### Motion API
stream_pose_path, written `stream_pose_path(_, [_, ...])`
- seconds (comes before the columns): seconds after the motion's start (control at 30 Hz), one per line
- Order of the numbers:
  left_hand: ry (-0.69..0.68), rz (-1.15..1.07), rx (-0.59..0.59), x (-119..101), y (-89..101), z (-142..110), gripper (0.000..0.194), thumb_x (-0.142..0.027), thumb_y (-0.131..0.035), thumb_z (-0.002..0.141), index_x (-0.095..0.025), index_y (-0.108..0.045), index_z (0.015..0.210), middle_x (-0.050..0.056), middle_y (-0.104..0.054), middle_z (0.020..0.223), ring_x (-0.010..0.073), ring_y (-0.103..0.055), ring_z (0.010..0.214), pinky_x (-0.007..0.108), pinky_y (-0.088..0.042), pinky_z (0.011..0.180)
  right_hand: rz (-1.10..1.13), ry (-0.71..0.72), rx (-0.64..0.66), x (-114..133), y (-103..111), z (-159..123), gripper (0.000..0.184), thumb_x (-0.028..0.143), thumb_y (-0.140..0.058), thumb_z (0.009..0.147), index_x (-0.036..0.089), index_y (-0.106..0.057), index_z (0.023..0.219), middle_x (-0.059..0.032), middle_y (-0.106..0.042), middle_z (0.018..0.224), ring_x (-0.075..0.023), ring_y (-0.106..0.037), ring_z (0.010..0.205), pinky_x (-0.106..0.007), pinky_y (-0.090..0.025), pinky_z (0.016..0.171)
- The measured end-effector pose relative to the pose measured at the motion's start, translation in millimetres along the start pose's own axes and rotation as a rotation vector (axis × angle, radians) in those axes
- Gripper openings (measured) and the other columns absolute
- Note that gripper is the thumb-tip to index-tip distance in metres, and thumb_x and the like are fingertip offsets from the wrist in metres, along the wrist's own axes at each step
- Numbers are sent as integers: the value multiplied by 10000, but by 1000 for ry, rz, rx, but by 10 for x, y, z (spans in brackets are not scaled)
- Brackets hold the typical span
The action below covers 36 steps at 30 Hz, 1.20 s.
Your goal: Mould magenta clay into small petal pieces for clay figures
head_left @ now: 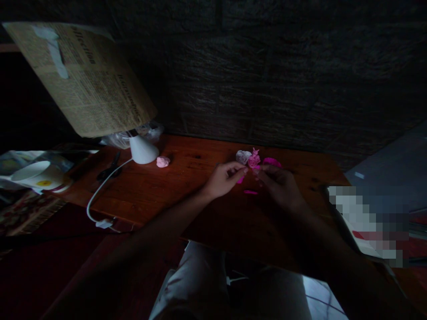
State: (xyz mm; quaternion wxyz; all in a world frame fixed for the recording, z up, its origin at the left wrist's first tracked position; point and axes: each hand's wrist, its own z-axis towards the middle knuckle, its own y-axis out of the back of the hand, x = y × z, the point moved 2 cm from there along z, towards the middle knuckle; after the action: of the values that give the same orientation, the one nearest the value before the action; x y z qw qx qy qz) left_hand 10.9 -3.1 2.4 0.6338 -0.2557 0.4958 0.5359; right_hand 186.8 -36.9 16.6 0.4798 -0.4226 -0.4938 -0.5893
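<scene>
Both of my hands are over the right half of a wooden table, fingertips close together. My left hand [228, 178] is closed in a pinch; a magenta piece [240, 179] shows just below its fingertips, and whether it is held or lies on the table I cannot tell. Thumb and fingers of my right hand [280, 183] are also pinched, on something too small and dark to name. Right behind the fingertips stands a pink clay-like figure [254, 159] with small points on top. A pale crumpled lump [243, 156] touches its left side. Nearer me lies a thin magenta stick [251, 192].
A magenta round piece [272, 162] lies behind my right hand. Farther left are a pink lump [163, 161], a lamp [144, 150] with a newspaper-print shade, its white cable, dark scissors [109, 172] and a white cup [38, 174]. A dark wall [267, 71] rises behind the table.
</scene>
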Motion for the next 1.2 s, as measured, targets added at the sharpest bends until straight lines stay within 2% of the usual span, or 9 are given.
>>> stream_pose_path(0.1, [53, -89, -2, -17, -9, 5, 336, -472, -666, 859, -140, -718, 854, 43, -709, 781, 103, -577, 672, 231, -438, 654, -34, 54, -21, 12, -5, -19, 380, 555, -779, 716, 185, -748, 797, -14, -667, 674, -149, -590, 602, -284, -489, 595])
stream_pose_path(0.17, [118, -160, 25, -34, -17, 4, 383, -511, -648, 859, -135, -717, 838, 27, -676, 717, 86, -531, 607, 222, -406, 596, -44, 97, -56, -3, -10, -33, 320, 509, -767, 755, 198, -754, 832, -21, -705, 724, -158, -619, 629, -291, -508, 613])
stream_pose_path(0.3, [245, -275, 82, -62, -19, -5, 439, -554, -625, 861, -126, -722, 854, -21, -555, 586, 58, -395, 490, 209, -278, 475, -57, 239, -61, -50, -29, -55, 175, 368, -745, 811, 234, -772, 921, -42, -778, 936, -200, -711, 832, -344, -556, 790])
stream_pose_path(0.43, [341, -329, 87, -51, -7, -13, 403, -524, -699, 813, -127, -725, 883, -31, -525, 593, 45, -373, 485, 192, -215, 446, -176, 370, -58, -50, -24, -68, 185, 258, -689, 839, 251, -779, 1001, -41, -783, 1014, -203, -722, 898, -356, -561, 828])
stream_pose_path(0.53, [385, -399, 67, -25, -3, -11, 389, -476, -780, 745, -129, -726, 914, -28, -551, 618, 38, -389, 496, 184, -198, 451, -228, 405, -58, -18, -15, -76, 215, 238, -650, 852, 249, -780, 1022, -41, -782, 1020, -202, -720, 900, -354, -563, 820])
stream_pose_path(0.73, [422, -491, 51, 12, -1, 9, 397, -416, -839, 672, -141, -741, 941, -22, -594, 634, 38, -426, 507, 184, -200, 461, -226, 335, -43, 43, -37, -101, 217, 268, -631, 844, 250, -789, 991, -42, -777, 937, -200, -708, 818, -352, -559, 770])
stream_pose_path(0.9, [426, -447, 6, 1, 12, 13, 391, -393, -843, 668, -153, -746, 961, -13, -632, 670, 37, -445, 517, 178, -227, 466, -120, 172, -48, 45, -51, -91, 246, 365, -660, 837, 229, -779, 1004, -33, -760, 793, -184, -679, 665, -340, -563, 656])
stream_pose_path(1.2, [340, -433, -36, -12, 8, 10, 419, -405, -867, 634, -138, -737, 931, 4, -676, 743, 39, -456, 523, 188, -262, 468, -18, 5, 40, -12, -81, -58, 306, 454, -790, 728, 222, -792, 928, -46, -780, 841, -180, -682, 672, -334, -565, 648])
